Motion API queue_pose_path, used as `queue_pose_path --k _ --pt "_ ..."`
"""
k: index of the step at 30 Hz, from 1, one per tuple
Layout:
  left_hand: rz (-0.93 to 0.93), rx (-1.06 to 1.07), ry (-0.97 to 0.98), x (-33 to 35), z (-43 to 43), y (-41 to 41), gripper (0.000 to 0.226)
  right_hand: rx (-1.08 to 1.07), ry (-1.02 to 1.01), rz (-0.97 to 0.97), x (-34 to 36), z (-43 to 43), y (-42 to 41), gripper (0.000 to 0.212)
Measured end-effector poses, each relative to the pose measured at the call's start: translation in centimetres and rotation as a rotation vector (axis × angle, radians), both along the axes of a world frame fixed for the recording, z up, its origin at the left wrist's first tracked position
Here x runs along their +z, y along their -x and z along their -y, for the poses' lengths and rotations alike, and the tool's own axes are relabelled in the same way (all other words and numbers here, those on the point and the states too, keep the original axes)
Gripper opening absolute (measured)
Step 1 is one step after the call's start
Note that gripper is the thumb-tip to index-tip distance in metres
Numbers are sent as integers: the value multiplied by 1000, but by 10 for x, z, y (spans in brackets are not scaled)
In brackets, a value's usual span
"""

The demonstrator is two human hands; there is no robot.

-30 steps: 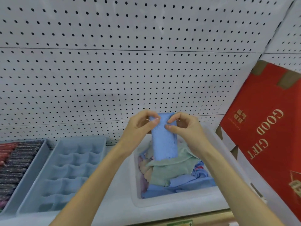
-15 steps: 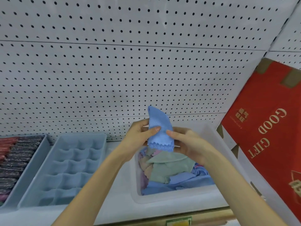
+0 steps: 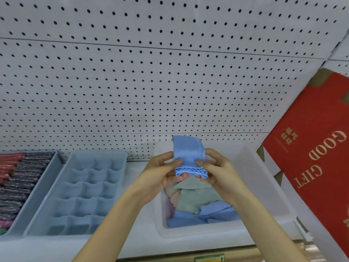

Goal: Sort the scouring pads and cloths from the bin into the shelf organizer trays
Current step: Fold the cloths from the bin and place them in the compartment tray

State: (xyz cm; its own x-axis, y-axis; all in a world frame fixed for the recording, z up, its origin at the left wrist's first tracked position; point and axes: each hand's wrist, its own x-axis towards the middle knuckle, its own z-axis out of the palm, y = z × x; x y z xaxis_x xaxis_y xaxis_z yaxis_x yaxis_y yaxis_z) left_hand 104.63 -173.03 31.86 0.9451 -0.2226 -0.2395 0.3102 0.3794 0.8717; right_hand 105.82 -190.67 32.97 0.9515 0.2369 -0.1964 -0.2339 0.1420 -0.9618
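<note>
One blue cloth (image 3: 188,154) between left hand (image 3: 160,173) and right hand (image 3: 217,171)

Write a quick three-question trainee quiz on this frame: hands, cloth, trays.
1. True or false: both the left hand and the right hand pinch the blue cloth above the bin.
2. Multiple choice: the divided tray sits A) left of the bin, B) right of the bin, C) inside the bin.
3. Short answer: what lies in rows in the far-left tray?
Key: 1 true; 2 A; 3 scouring pads, dark and red.
</note>
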Motion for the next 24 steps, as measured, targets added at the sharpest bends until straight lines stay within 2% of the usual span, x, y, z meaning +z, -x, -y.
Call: queue_pose_path --k 4,8,11,14,16,18,21,24 --pt "-41 20 171 -3 -2 3 23 -40 -166 -93 -4 -5 1 20" --pt "-60 29 261 -5 -2 4 33 -51 -292 -183 -10 -5 0 22" --pt "-49 -1 345 -5 -3 6 47 -7 -379 -224 -12 -1 2 29" --pt "-39 -40 403 -2 -8 9 46 82 -455 -222 -12 5 5 41" --pt "16 -74 347 -5 -11 10 45 171 -352 -128 -9 9 6 52" --pt "42 -54 252 -6 -11 10 35 208 -170 -32 -9 8 8 53" --pt "90 40 -4 -8 -8 7 22 99 -18 52 -10 -1 10 40" --pt "181 72 -253 -10 -4 6 17 -44 27 71 -11 -10 10 12"
